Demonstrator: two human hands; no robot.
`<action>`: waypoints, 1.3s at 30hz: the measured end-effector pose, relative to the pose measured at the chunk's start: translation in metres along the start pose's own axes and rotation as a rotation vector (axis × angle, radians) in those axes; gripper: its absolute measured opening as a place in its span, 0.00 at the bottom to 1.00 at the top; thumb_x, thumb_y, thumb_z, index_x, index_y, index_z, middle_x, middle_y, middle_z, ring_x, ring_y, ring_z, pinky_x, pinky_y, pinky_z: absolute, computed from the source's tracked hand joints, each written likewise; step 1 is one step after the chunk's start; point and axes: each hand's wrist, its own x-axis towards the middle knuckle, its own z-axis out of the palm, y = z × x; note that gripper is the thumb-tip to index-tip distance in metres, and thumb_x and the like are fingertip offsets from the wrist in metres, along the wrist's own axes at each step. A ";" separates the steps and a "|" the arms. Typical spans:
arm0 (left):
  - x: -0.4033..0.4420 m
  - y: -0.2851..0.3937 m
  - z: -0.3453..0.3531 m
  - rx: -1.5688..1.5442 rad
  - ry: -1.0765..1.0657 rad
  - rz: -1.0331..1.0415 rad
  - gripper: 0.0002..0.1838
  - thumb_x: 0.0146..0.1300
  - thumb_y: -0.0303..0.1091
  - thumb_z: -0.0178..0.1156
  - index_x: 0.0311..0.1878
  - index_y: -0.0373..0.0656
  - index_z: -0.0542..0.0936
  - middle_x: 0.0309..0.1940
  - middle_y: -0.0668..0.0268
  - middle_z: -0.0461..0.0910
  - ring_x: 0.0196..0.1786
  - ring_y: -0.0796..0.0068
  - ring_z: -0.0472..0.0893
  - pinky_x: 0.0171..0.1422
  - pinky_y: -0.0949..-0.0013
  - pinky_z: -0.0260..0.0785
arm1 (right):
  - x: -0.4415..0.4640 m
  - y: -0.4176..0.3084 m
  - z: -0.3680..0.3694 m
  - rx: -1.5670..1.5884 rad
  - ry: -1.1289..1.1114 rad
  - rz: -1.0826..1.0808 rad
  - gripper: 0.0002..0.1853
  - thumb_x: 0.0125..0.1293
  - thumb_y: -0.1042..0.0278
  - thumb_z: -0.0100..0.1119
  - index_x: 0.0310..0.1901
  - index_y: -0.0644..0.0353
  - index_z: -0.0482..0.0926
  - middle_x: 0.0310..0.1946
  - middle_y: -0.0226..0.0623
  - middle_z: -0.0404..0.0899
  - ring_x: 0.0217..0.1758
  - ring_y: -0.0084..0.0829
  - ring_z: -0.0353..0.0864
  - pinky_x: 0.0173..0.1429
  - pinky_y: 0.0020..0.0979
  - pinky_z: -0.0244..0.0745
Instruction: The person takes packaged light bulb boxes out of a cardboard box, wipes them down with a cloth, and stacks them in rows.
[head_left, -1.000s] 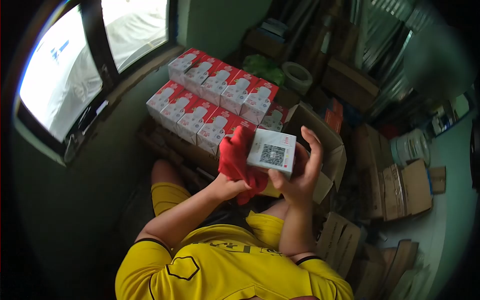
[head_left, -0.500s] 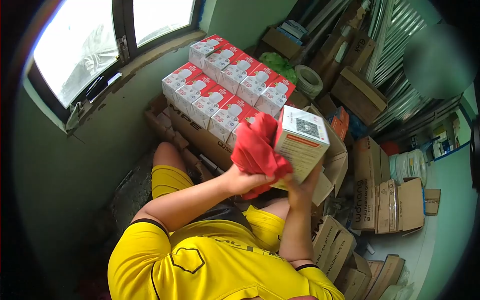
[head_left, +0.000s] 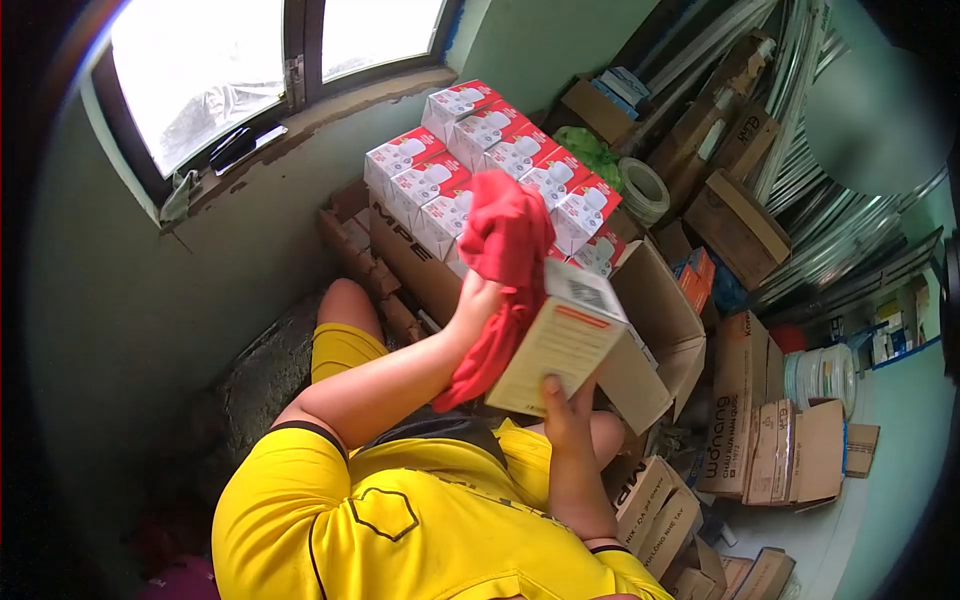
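Observation:
My left hand (head_left: 482, 298) is closed on a red cloth (head_left: 508, 230), which hangs down along the side of a small printed box. That box (head_left: 558, 345) is tilted and held from below by my right hand (head_left: 568, 408), with the thumb pressed against its text panel. A black and white code shows on its upper face. Just beyond the cloth, rows of red-and-white boxes (head_left: 520, 150) with a bulb-like picture sit on top of a brown carton marked MPE (head_left: 400, 240). The cloth hides some of these boxes.
An open carton (head_left: 660, 320) stands right of the held box. Further right are a tall carton (head_left: 735, 400) and rolls of white tubing (head_left: 822, 375). Long pipes (head_left: 800, 180) lean at the back right. A window (head_left: 200, 80) is at upper left.
The held box has come lower and towards my body, and my right thumb now shows on its front. My left hand has lifted, stretching the cloth beside the box. The view has shifted slightly.

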 end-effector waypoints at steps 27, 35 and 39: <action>0.009 0.043 0.024 -0.479 -0.236 -0.349 0.29 0.70 0.39 0.61 0.70 0.41 0.66 0.62 0.64 0.73 0.62 0.76 0.73 0.68 0.68 0.66 | 0.011 -0.032 0.018 -0.111 -0.006 -0.232 0.58 0.55 0.56 0.76 0.76 0.58 0.42 0.70 0.45 0.57 0.70 0.39 0.64 0.69 0.41 0.65; -0.024 0.057 0.055 -0.256 -0.316 -0.032 0.34 0.71 0.39 0.58 0.75 0.38 0.59 0.73 0.62 0.63 0.73 0.72 0.63 0.77 0.63 0.54 | 0.025 -0.046 0.018 -0.077 0.229 -0.254 0.56 0.57 0.57 0.73 0.78 0.58 0.43 0.70 0.44 0.60 0.71 0.37 0.63 0.70 0.40 0.63; 0.021 0.092 0.064 0.068 -0.073 0.373 0.17 0.69 0.36 0.57 0.56 0.38 0.74 0.51 0.60 0.74 0.52 0.71 0.75 0.61 0.66 0.66 | 0.023 -0.019 0.009 -0.372 -0.030 -0.369 0.49 0.56 0.59 0.76 0.74 0.63 0.56 0.69 0.43 0.60 0.70 0.36 0.64 0.69 0.40 0.63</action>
